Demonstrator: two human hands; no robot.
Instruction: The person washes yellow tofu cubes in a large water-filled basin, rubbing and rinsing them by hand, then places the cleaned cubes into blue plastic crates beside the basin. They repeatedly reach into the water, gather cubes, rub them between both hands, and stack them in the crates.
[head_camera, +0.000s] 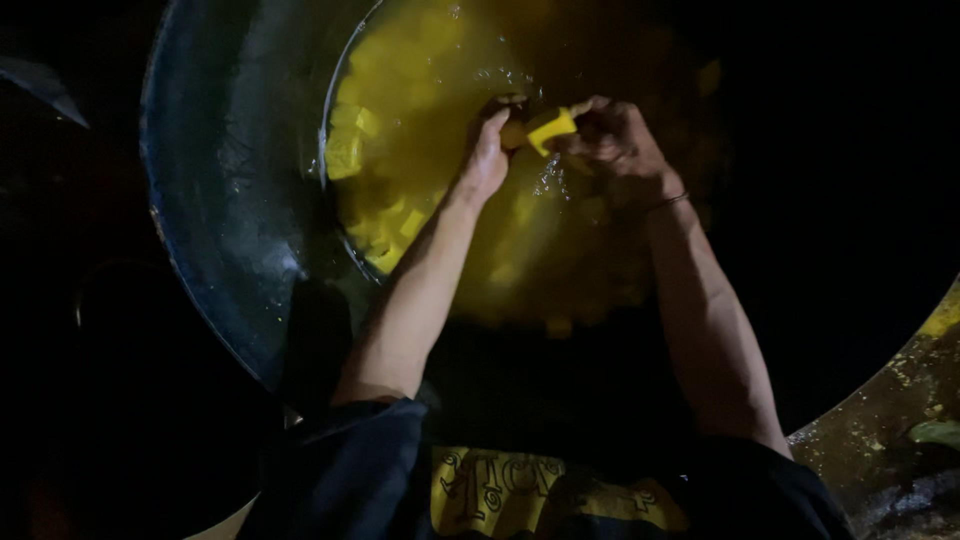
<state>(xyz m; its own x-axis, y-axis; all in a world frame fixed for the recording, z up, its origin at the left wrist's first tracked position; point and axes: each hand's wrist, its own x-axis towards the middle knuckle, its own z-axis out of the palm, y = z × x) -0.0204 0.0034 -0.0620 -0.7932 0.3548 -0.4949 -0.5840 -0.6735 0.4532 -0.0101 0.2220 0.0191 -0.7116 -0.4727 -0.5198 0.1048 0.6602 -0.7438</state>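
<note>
Hands meet over the big metal basin (215, 180) of yellow liquid: left hand (487, 150) and right hand (615, 140) both pinch one yellow chunk (550, 127) in their fingers, held above the surface so drips fall back in.

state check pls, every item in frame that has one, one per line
left hand: closed on one end of the yellow piece, over the liquid
right hand: closed on the other end of it
yellow piece: held between both hands, above the surface
wide pan: holds yellow liquid, bare wall wet
yellow liquid: rippled and splashing under the hands
yellow chunks: floating at the left edge
</note>
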